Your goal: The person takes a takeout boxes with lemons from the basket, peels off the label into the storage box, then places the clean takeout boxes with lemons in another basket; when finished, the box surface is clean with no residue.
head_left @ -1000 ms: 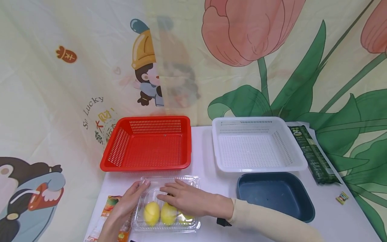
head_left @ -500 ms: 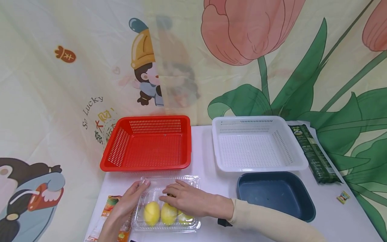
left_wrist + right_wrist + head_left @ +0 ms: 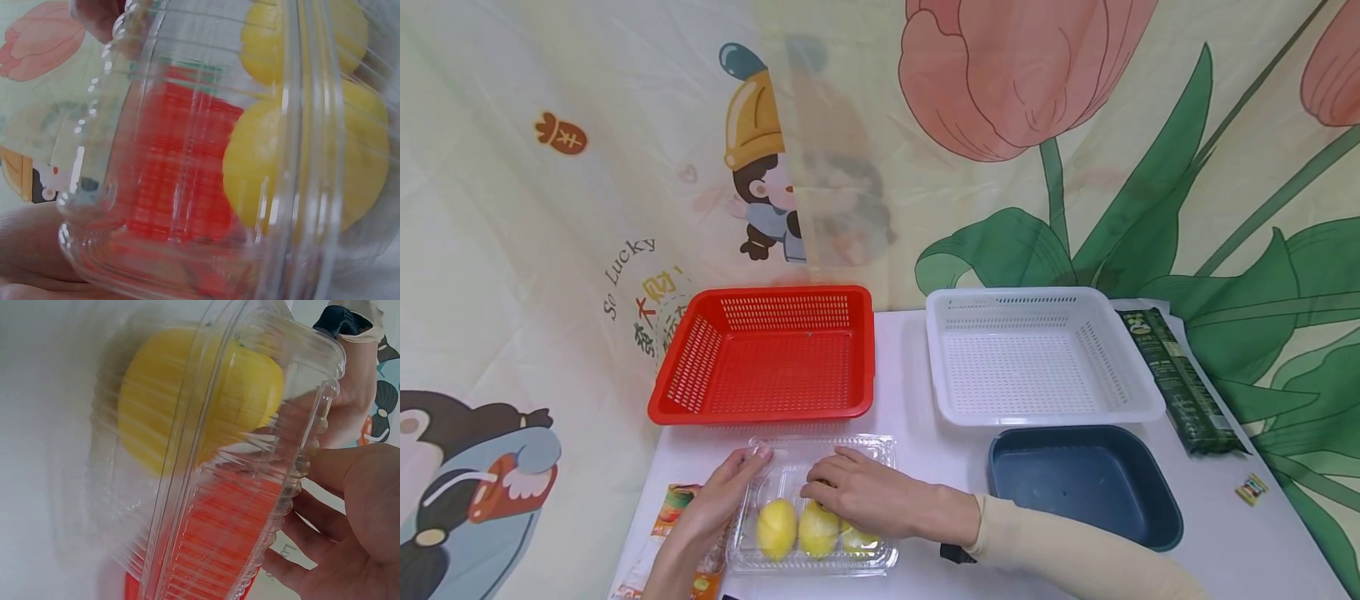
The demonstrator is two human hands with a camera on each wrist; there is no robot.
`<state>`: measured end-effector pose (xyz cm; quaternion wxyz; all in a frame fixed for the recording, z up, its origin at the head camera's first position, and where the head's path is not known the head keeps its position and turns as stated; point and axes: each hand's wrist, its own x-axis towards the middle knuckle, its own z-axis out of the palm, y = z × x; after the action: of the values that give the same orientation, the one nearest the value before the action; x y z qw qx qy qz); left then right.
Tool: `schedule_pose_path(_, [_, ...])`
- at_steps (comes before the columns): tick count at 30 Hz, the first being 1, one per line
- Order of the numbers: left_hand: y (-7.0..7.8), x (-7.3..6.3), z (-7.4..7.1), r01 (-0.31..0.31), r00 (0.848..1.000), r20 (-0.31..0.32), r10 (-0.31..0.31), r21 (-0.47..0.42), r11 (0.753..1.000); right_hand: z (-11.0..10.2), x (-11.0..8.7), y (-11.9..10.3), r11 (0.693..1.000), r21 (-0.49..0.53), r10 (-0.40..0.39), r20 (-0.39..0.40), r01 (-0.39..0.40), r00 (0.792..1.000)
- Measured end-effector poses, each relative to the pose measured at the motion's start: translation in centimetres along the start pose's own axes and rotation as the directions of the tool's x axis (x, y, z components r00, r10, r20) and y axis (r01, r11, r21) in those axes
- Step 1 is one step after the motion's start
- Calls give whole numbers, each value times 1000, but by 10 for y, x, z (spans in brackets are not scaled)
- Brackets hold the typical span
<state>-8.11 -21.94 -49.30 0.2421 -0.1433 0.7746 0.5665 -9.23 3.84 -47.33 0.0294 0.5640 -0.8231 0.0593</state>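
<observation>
A clear plastic clamshell box [image 3: 808, 567] lies closed at the front of the table, with several oval, lemon-like yellow fruits [image 3: 776, 529] showing through it. My left hand [image 3: 713, 500] grips the box's left side, its thumb over the far left part of the lid. My right hand [image 3: 872, 496] rests on the lid with loosely bent fingers and hides part of the fruit on the right. In the right wrist view, the fingertips of my right hand [image 3: 337, 531] meet the ribbed lid. Through the plastic in the left wrist view, the yellow fruit [image 3: 250, 162] sits low in the box.
A red basket [image 3: 760, 412] stands behind the box, a white basket [image 3: 1045, 412] right of it. A dark blue tub [image 3: 1075, 479] sits in front of the white one. Further right lie a green packet [image 3: 1180, 383] and a small candy [image 3: 1251, 489]. An orange packet [image 3: 673, 504] lies beside my left arm.
My right fingers have drawn back slightly to the right over the lid and bent a little more. My left hand and the box stay in place.
</observation>
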Motion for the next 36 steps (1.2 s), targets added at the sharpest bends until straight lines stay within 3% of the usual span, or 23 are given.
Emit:
schedule_pose_path(9, [-2, 1, 1, 1, 1000, -5, -1, 0, 1000, 2, -3, 0, 997, -68, -32, -65, 27, 997])
schedule_pose_path(16, [-2, 1, 1, -9, 1000, -5, 9, 5, 1000, -1, -5, 2, 999, -42, -35, -101, 31, 994])
schedule_pose_path(30, [-2, 0, 0, -10, 1000, -8, 10, 14, 1000, -6, -10, 3, 993, 120, -4, -102, 17, 995])
schedule_pose_path(36, [0, -1, 0, -2, 1000, -10, 2, 8, 1000, -13, -13, 4, 960, 281, 35, -100, -5, 994])
